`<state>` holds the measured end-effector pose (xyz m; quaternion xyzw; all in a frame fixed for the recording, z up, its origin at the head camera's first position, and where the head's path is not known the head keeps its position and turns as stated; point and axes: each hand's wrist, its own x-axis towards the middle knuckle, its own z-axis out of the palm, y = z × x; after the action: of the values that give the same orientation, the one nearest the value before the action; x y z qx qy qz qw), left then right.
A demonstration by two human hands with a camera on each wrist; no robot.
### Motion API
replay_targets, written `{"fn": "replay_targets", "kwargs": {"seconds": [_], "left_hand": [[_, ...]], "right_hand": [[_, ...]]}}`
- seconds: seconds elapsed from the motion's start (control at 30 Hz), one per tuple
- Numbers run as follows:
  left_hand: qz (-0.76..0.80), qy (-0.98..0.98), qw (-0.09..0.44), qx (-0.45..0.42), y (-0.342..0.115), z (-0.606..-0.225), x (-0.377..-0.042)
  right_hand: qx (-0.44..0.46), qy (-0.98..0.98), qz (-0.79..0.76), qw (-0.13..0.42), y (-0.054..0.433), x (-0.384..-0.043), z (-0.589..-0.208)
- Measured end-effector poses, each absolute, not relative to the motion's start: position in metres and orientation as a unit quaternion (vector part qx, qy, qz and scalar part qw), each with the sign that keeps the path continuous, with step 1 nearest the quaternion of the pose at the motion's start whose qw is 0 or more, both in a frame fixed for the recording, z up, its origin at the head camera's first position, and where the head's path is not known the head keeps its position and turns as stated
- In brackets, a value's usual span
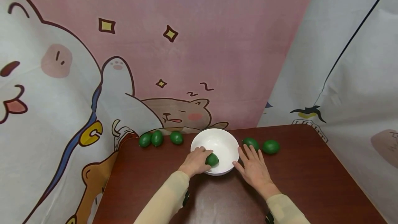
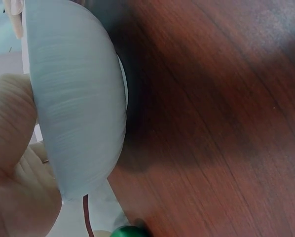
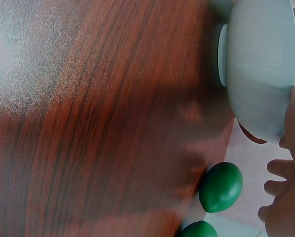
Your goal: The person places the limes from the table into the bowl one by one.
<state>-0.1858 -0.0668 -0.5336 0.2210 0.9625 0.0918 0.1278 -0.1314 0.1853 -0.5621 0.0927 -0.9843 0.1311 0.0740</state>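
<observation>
Inside a white bowl [image 1: 228, 144] on the table lies a green lime [image 1: 212, 160]. My left hand [image 1: 195, 161] reaches over the bowl's left rim and holds this lime between thumb and fingers. In the left wrist view, the bowl's side [image 2: 78, 108] hides the lime from sight. Against the bowl's right rim rests my right hand [image 1: 255, 170], its fingers spread and straight. Just beyond those fingers sits another lime [image 1: 250, 143], which the right wrist view also shows below the fingertips [image 3: 280, 169].
One more lime [image 1: 271, 147] lies at the right. Left of the bowl, three limes stand along the back edge: one lime [image 1: 176, 137] apart, a lime [image 1: 157, 138] and a lime [image 1: 145, 140] side by side. A cartoon-printed cloth [image 1: 233, 44] hangs behind the brown table [image 1: 149, 179].
</observation>
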Motion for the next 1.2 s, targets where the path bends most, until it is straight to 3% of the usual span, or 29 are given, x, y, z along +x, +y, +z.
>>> {"fn": "replay_targets", "kwargs": {"seconds": [0.2, 1.2], "left_hand": [[0.098, 0.964, 0.118, 0.215, -0.067, -0.533, -0.185], [0.125, 0.955, -0.031, 0.266, -0.093, -0.533, -0.178]], "right_hand": [[0.091, -0.986, 0.125, 0.069, 0.185, -0.132, -0.561], [0.103, -0.984, 0.124, 0.079, 0.185, -0.131, -0.561]]}}
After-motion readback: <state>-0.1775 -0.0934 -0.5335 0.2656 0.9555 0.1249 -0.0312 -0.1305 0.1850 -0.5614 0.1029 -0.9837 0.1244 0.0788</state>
